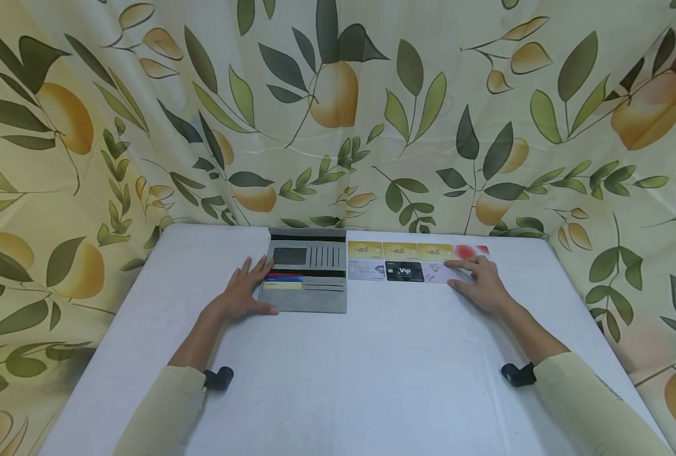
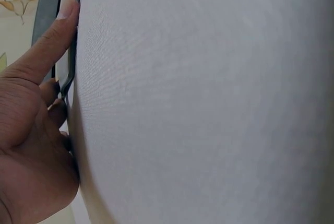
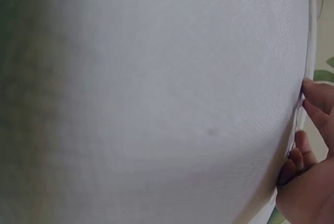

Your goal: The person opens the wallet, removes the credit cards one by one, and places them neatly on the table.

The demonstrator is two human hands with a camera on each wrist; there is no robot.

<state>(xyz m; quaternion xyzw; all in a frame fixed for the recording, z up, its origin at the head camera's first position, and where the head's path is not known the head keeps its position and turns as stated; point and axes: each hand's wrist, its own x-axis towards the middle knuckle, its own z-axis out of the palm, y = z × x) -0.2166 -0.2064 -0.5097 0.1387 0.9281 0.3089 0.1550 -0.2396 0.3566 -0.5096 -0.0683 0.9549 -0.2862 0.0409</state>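
Note:
A grey wallet (image 1: 317,297) lies unfolded on the table, with slits, a dark window and several coloured cards (image 1: 283,282) tucked in its left side. My left hand (image 1: 241,292) rests on its left edge, fingers spread and thumb near the lower left corner. The left wrist view shows the thumb (image 2: 49,38) along the wallet's edge. To the wallet's right lie two rows of cards. My right hand (image 1: 483,286) pinches the pale floral card (image 1: 433,273) ending the lower row, index finger and thumb at its upper and lower edges. In the right wrist view the card is hidden.
Several gold cards (image 1: 400,251) and a red-and-white card (image 1: 470,251) form the upper row. A pale card (image 1: 366,270) and a black Vip card (image 1: 404,271) share the lower row. White cloth covers the table (image 1: 338,380); a leaf-and-fruit patterned curtain (image 1: 338,158) hangs behind.

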